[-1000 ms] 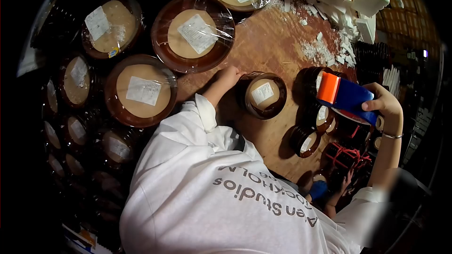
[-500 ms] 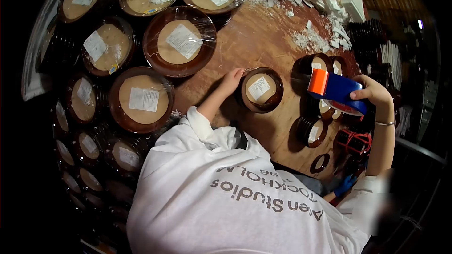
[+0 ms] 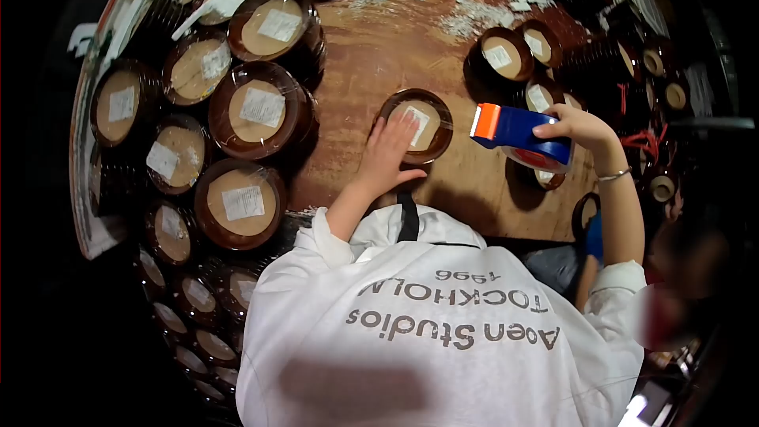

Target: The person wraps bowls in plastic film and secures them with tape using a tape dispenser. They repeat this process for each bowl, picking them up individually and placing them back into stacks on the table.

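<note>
"Fingers (image 3: 394, 133) of the left hand (image 3: 381, 160), what are they doing?"

"Lying flat and loosely spread over the left side of a glossy dark-brown round dish with a beige centre (image 3: 428, 141), grasping nothing. The thumb sticks out apart, below the rim, and the forearm slants up from the white sleeve (image 3: 322, 239)."

"And the right hand (image 3: 583, 130)?"

"Raised, wrist bent inward, gripping a blue tape dispenser with an orange head (image 3: 528, 130). A thin silver bracelet (image 3: 614, 175) circles that wrist."

"Where's the dish?"

"On the reddish-brown wooden desk (image 3: 348, 51), in front of the person, between the larger brown dishes on the left and the dispenser on the right."

"How does it look?"

"Round, with a dark shiny rim. A white printed paper label (image 3: 420, 126) sits on the beige part, partly covered by the hand; its print is too small to read."

"And the dispenser?"

"Tilted a little, orange end toward the dish, just beside it but apart."
</note>
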Demonstrator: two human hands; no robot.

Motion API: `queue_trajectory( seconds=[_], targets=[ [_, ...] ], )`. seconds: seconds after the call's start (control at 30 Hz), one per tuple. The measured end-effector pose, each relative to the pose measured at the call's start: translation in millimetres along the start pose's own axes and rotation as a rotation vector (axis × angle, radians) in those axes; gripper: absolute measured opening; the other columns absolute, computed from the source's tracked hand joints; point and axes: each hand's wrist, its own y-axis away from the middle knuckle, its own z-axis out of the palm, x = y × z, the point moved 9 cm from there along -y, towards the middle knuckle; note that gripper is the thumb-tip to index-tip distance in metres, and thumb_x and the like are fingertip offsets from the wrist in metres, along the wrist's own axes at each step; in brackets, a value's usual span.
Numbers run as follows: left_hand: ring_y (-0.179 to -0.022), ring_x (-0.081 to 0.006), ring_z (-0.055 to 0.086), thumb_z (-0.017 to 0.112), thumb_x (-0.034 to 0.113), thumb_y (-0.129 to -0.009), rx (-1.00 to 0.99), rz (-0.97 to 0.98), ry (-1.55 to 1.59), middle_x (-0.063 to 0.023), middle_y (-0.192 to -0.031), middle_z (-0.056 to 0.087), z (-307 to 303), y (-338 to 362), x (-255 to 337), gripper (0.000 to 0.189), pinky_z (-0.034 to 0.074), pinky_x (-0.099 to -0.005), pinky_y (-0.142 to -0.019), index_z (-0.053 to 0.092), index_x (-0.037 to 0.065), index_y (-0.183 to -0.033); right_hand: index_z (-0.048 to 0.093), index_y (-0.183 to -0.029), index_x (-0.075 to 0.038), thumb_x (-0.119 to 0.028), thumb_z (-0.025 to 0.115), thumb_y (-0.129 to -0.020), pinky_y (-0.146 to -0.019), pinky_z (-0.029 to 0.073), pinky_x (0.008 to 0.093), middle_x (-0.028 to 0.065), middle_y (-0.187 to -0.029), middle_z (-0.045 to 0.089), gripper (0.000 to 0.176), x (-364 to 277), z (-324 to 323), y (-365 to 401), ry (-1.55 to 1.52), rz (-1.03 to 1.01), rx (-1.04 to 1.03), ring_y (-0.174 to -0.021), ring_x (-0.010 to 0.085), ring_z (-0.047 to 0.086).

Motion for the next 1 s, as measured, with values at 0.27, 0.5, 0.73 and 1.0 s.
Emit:
queue_trajectory(
  seconds=[0.27,0.5,0.73,1.0],
  targets=[
    [-0.124,-0.0275,0.022,0.073,0.04,-0.051,-0.071,0.018,-0.227,-0.0136,-0.134,0.023,31,-13,11,0.099,0.016,-0.0466,-0.1,0.023,0.011,-0.131,0.061,-0.083,0.007,-0.047,0.064,-0.066,-0.061,0.042,0.0219,0.0085,-0.073,0.059,0.057,80,42,-25,-0.103,-0.019,0.019,-0.064,0.0116,0.054],
    [-0.123,-0.0257,0.024,0.071,0.041,-0.056,-0.227,0.06,-0.35,-0.0115,-0.132,0.027,56,-24,15,0.093,0.018,-0.0475,-0.098,0.024,0.015,-0.131,0.06,-0.083,0.007,-0.042,0.066,-0.065,-0.062,0.042,0.022,0.0093,-0.073,0.059,0.052,119,68,-38,-0.278,-0.036,0.012,-0.065,0.0124,0.054],
    [-0.126,-0.0261,0.018,0.068,0.039,-0.062,-0.343,0.012,-0.366,-0.0111,-0.136,0.021,65,-23,9,0.089,0.015,-0.0492,-0.099,0.02,0.016,-0.132,0.061,-0.078,0.005,-0.039,0.065,-0.069,-0.059,0.041,0.0215,0.0059,-0.071,0.059,0.044,162,84,-23,-0.389,-0.073,0.075,-0.062,0.0102,0.053],
    [-0.126,-0.0265,0.02,0.068,0.039,-0.061,-0.351,0.028,-0.405,-0.0117,-0.136,0.022,72,-23,9,0.09,0.012,-0.0517,-0.098,0.019,0.015,-0.133,0.061,-0.078,0.005,-0.046,0.064,-0.066,-0.057,0.041,0.0248,0.0063,-0.067,0.058,0.052,201,106,-30,-0.175,0.031,0.109,-0.058,0.0126,0.052]
  ],
)
